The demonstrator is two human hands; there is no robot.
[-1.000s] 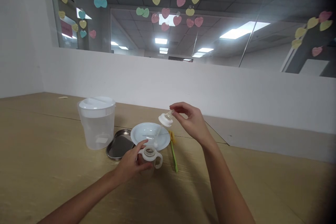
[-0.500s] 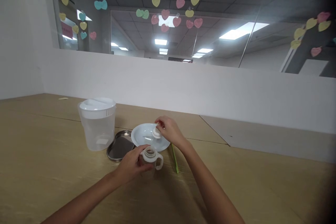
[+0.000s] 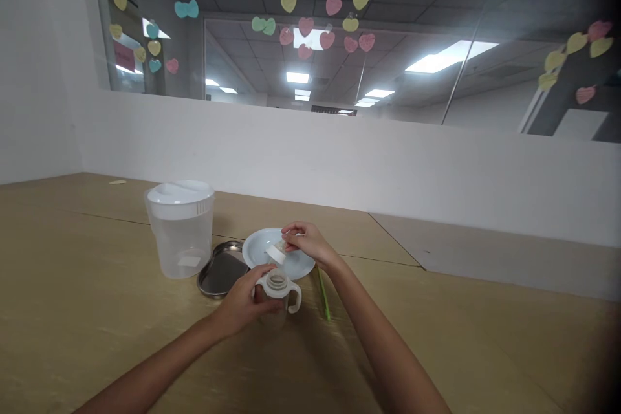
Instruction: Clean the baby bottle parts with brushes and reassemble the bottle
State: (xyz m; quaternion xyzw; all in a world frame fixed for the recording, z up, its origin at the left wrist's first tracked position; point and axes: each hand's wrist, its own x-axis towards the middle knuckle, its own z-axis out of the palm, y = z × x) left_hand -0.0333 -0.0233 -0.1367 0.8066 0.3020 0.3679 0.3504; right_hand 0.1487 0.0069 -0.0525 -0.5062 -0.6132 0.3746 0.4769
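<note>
A clear baby bottle point(image 3: 277, 290) with white side handles stands upright near the table's front, its open neck facing up. My left hand point(image 3: 246, 299) is closed around the bottle's left side. Beyond it, my right hand point(image 3: 309, 244) pinches a bottle nipple with a white collar point(image 3: 276, 254). This nipple is tilted, collar toward the lower left, and is above the pale bowl point(image 3: 253, 244), just behind the bottle's mouth. A gap separates nipple and bottle. My right fingers partly hide the nipple's tip.
A lidded translucent pitcher point(image 3: 182, 239) stands at the left. Between it and the bowl lies a kidney-shaped metal tray point(image 3: 220, 275). A thin green stick-like thing point(image 3: 323, 297) lies right of the bottle. Behind the table point(image 3: 460, 349) rises a white wall point(image 3: 315, 155).
My right hand has tipped the nipple over and brought it left, closer to the bottle's neck. My left hand and the bottle have hardly moved.
</note>
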